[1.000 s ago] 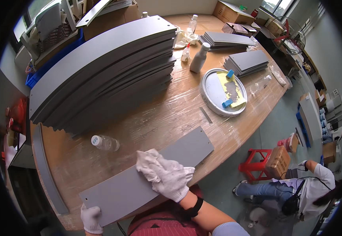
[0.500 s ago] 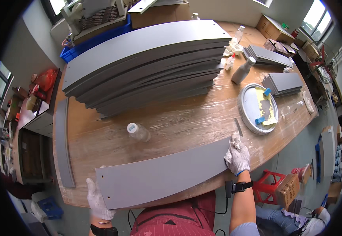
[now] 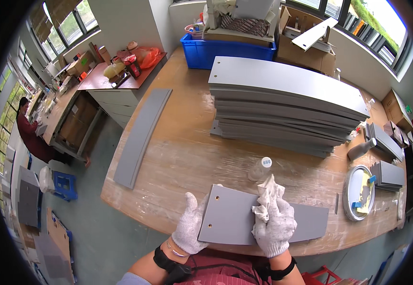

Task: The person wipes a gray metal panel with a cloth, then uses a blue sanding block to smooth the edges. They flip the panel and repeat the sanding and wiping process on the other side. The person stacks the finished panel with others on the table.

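Gray panel is lying lengthwise at the near edge of the table, right of the middle. Its 2 holes are showing at the left end; can't tell if that end is resting flat or sitting slightly raised.

Left hand, white glove: touching the panel's left end. Thumb is sticking up, well apart from the panel. Other fingers are running behind the edge and mostly hiding, so can't tell how far they're closing or if they're gripping.

Right hand, white glove: fingers are bending closed around a bunched white cloth, pressing it on the panel's face near mid-length. Part of the cloth is poking out past the panel's far edge.

Clear bottle with white cap is standing just beyond the cloth. Tall stack of gray panels is sitting on the far side. Loose gray strip is lying along the left edge, well apart from both hands.

Right side: round gray lid is carrying a yellow sheet and 2 blue clips. Gray bottle is standing farther back; 2 smaller panel stacks are lying right of it. Blue crate is sitting behind the tall stack. Far left, a co-worker is working at another bench.
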A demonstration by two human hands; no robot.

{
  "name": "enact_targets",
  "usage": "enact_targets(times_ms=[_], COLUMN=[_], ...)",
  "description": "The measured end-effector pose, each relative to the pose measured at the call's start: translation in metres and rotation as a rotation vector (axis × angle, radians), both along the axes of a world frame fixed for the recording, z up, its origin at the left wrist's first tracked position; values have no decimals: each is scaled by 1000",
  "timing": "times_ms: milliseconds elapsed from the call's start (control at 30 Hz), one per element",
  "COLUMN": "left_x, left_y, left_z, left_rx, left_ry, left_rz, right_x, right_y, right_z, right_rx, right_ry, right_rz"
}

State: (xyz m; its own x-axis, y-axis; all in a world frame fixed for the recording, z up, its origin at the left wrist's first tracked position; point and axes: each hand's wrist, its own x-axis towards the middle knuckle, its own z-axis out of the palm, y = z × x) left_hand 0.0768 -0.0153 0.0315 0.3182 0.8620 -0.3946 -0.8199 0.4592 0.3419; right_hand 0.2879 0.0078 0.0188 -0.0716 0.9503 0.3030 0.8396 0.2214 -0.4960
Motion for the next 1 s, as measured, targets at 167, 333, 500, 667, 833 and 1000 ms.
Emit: enact_targets(times_ms=[167, 333, 500, 667, 833, 1000], left_x=[-3, -18, -28, -51, -62, -64], left_y=[10, 8, 5, -16, -20, -12], left_z=[5, -17, -39, -74, -118, -146], left_rx=[-49, -27, -55, -120, -196, -216], left_ry=[188, -271, -99, 128, 589, 836], left_rz=[-26, -22, -59, -88, -131, 9], right_x=[-78, -33, 80, 171, 248, 376], right_y=[-13, -31, -63, -96, -92, -82], right_z=[57, 40, 5, -49, -69, -125], right_rx=[-8, -512, -735, -645, -447, -302], right_ry=[167, 659, 930, 999, 1085, 166], right_rz=[648, 891, -101, -611, -914, -911])
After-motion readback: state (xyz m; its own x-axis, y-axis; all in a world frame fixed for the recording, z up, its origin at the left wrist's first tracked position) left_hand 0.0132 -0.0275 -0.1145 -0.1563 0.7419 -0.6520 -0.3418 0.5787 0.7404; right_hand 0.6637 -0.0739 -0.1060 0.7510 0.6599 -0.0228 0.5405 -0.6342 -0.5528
